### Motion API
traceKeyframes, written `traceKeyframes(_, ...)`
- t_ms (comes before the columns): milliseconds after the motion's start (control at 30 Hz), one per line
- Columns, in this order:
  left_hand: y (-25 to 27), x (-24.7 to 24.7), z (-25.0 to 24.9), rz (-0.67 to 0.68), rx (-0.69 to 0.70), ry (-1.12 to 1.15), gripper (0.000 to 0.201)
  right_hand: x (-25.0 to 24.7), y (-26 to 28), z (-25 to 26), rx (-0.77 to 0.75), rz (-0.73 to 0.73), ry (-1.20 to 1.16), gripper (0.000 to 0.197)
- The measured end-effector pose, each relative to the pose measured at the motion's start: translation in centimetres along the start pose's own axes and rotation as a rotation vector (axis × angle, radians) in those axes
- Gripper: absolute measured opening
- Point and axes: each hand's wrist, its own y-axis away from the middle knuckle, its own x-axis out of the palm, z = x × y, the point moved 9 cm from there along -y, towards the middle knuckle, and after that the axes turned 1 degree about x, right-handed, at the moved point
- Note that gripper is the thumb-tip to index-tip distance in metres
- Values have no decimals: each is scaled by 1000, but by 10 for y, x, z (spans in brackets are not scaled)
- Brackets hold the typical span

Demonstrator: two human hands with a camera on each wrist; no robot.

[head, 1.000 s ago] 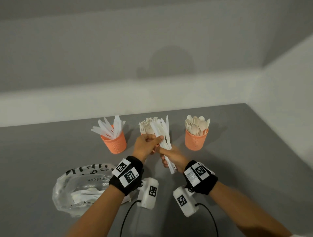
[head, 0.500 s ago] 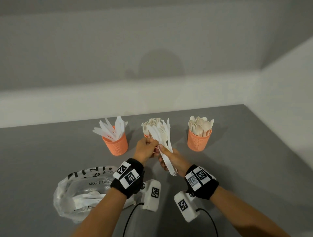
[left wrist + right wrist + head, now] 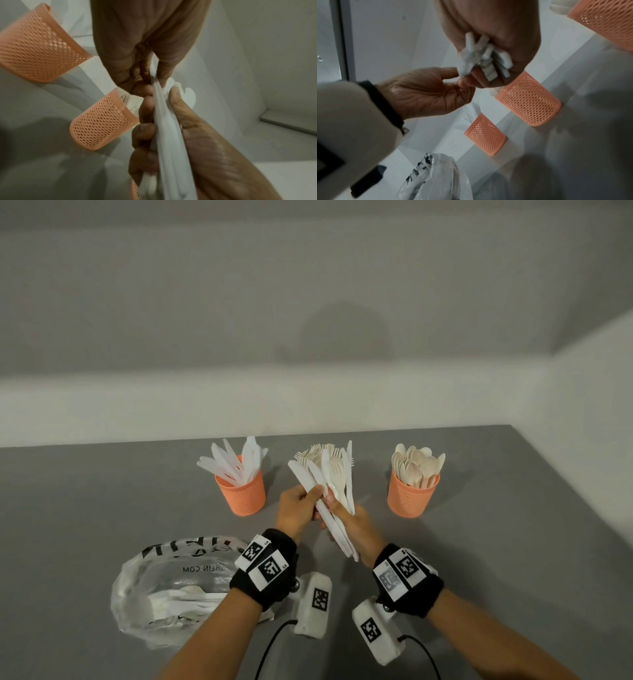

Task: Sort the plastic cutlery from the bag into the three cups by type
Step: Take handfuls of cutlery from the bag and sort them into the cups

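Note:
My right hand (image 3: 337, 508) grips a bundle of white plastic cutlery (image 3: 334, 474) by the handles, fanned upward in front of the middle cup. My left hand (image 3: 315, 493) pinches the leftmost knife (image 3: 303, 474) of that bundle. Three orange mesh cups stand in a row: the knife cup (image 3: 241, 489) on the left, the fork cup (image 3: 529, 100) mostly hidden behind my hands in the head view, and the spoon cup (image 3: 412, 493) on the right. In the left wrist view my fingers (image 3: 163, 70) pinch the white piece above the right hand's grip on the bundle (image 3: 168, 135).
A clear plastic bag (image 3: 178, 583) with black lettering lies at the near left and holds more white cutlery. The grey table (image 3: 496, 542) meets white walls at the back and right. Wrist camera cables trail toward the near edge.
The bundle has fanned wider. My left fingers have shifted on it and drawn one knife out to the left side. Both hands stay in front of the middle cup.

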Motion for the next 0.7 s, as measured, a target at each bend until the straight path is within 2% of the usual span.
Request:
traceKeyframes(133, -2, 1, 4, 1, -26, 60, 22, 1, -3, -2, -4, -3, -9, 35)
traceKeyframes(267, 0, 11, 4, 81, -40, 40, 24, 1, -3, -1, -5, 27, -69, 35)
traceKeyframes(367, 1, 11, 3, 92, -33, 27, 24, -3, -2, -6, 38, 42, -77, 34)
traceKeyframes(500, -2, -1, -1, 0, -1, 74, 27, -12, -1, -15, 131, -13, -72, 33)
traceKeyframes(633, -8, -11, -6, -55, -13, 251, 18, -19, 2, -23, 204, -52, -38, 21)
traceKeyframes(700, -8, -22, -12, -124, 24, 224, 23, -21, 2, -26, 222, -46, -34, 20)
